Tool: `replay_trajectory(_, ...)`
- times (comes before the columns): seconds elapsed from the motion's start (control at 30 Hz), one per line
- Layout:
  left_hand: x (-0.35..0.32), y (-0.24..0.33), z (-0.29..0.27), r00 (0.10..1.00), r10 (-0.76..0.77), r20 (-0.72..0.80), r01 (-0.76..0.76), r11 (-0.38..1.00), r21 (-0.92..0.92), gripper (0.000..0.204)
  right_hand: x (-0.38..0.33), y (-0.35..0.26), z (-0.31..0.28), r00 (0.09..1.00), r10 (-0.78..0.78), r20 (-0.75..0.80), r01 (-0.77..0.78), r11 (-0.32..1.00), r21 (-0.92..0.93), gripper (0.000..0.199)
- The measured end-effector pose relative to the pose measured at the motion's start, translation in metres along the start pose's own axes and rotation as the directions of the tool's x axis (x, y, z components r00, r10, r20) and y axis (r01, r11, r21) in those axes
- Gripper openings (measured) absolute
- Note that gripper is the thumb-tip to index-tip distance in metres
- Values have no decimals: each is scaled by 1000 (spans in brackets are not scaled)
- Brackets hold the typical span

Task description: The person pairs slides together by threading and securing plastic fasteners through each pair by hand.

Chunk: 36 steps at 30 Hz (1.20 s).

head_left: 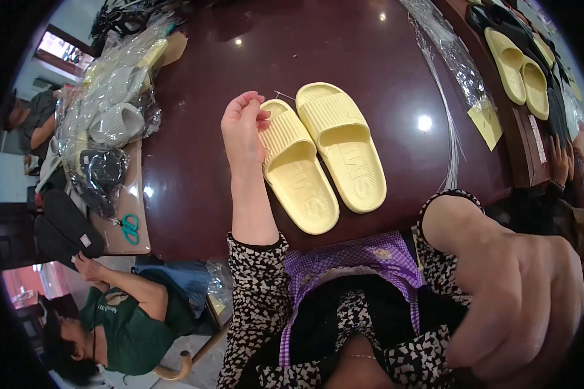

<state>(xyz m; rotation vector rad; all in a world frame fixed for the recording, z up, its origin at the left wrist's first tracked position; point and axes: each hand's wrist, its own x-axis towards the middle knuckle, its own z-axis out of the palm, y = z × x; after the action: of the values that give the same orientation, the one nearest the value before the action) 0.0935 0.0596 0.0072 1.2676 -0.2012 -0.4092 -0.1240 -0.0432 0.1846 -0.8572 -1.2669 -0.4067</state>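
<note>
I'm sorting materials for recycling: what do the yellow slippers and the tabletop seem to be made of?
The yellow slippers look like moulded foam or soft rubber: matte, one-piece, with ribbed straps and raised lettering in the footbed. The tabletop looks like dark reddish-brown lacquered wood or laminate: glossy, mirroring ceiling lights as bright spots. Which of the two cannot be told.

You have two pale yellow slide sandals point(324, 152) lying side by side, soles down, on the dark worktop point(194, 168), ribbed straps away from you, the left one's strap touching your left hand point(243, 126).
</note>
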Motion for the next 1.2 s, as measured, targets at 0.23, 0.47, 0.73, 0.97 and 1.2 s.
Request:
replay_trajectory(0.23, 6, 6, 19, 998, 32, 46, -32, 999, -11, 17, -16, -41, 12, 993, -116, -12, 116, 993, -28, 16)
replay_trajectory(0.47, 9, 1, 7, 993, 100, -68, -98, 994, 41, 24, -104, -1, -35, 345, 708, -616, -839, -62, -541, 26)
replay_trajectory(0.73, 2, 1, 2, 996, 89, -2, -88, 995, 37, 18, -126, 65, -48, 275, 536, -799, -793, -344, -503, 32)
replay_trajectory(0.97, 12, 4, -7, 982, 170, -81, -170, 985, 8, 15, -129, 65, -75, 222, 350, -910, -803, -464, -374, 26)
replay_trajectory(1.2, 18, -2, -15, 992, 67, -109, -81, 989, -127, 14, -111, -43, -80, 421, -11, -907, -735, -590, -335, 18)
